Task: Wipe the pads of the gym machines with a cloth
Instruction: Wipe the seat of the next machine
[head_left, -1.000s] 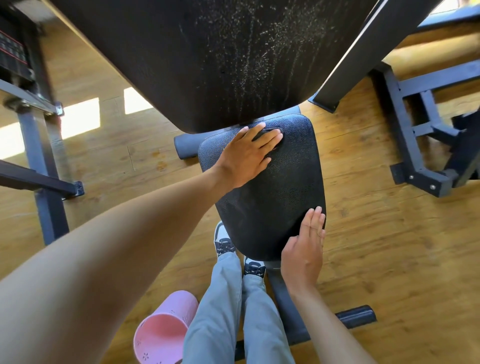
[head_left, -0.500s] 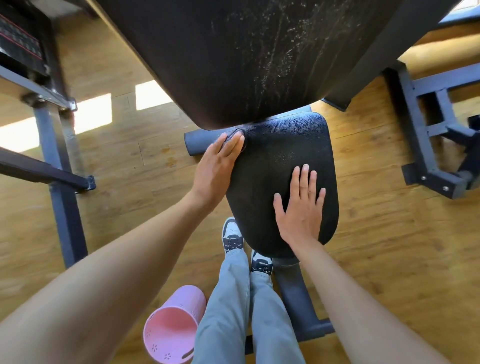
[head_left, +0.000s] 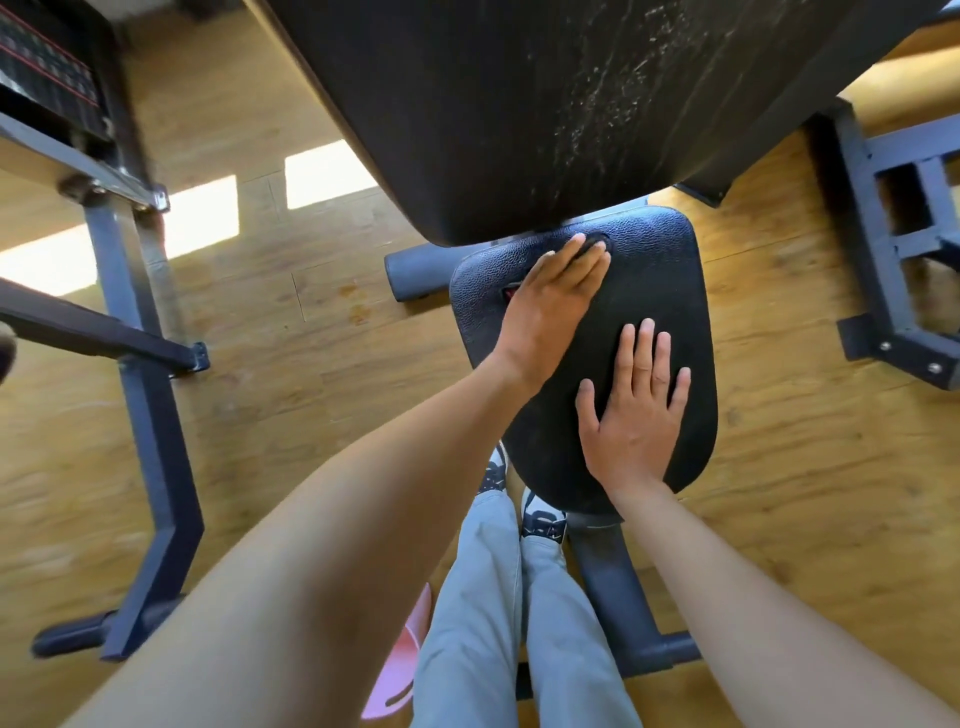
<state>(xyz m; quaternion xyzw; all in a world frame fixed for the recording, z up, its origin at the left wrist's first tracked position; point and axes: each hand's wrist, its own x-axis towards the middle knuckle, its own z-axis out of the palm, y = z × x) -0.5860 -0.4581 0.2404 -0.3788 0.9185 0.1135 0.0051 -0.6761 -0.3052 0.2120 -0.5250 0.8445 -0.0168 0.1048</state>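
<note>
Head view: the black seat pad (head_left: 670, 291) is seen at centre, just below the large back pad (head_left: 493, 104) with whitish streaks. The left hand (head_left: 550, 301) is laid flat with straight fingers on the pad's far left part, over a dark cloth (head_left: 595, 244) barely visible at its fingertips. The right hand (head_left: 634, 410) is pressed flat, fingers spread, on the near part, with nothing held. A pink bin (head_left: 400, 670) is partly hidden behind the legs.

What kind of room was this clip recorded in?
Most likely a gym. A padded bench's black seat pad sits under both hands, below its streaked backrest pad. A weight stack on a steel machine frame stands left, and another steel frame right, on wooden flooring.
</note>
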